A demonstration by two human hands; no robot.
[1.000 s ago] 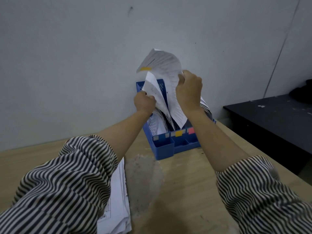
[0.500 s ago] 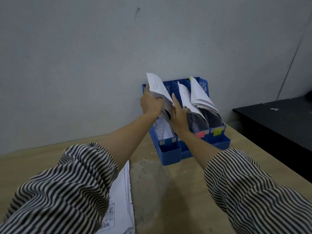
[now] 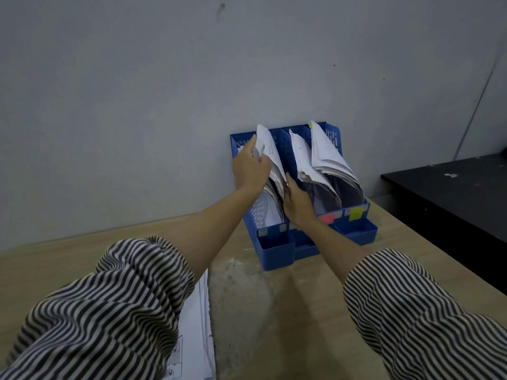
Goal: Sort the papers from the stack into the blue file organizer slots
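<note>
Already stuffed — blue organizer (image 3: pixel 275 249) slots hold leaning papers (image 3: pixel 323 157).

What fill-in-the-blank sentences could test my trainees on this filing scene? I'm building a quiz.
1. The file organizer is coloured ____.
2. The left hand grips papers in the organizer's ____ slot.
3. The tag on the rightmost slot is ____.
4. Both sleeves are ____.

Missing words: blue; leftmost; yellow; striped

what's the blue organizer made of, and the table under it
Organizer: looks like moulded plastic, matte blue, with perforated walls and rounded cup corners. Table: pale wood-look top with faint grain, probably laminate or veneer; a dull whitish scuffed patch lies before the organizer.
</note>
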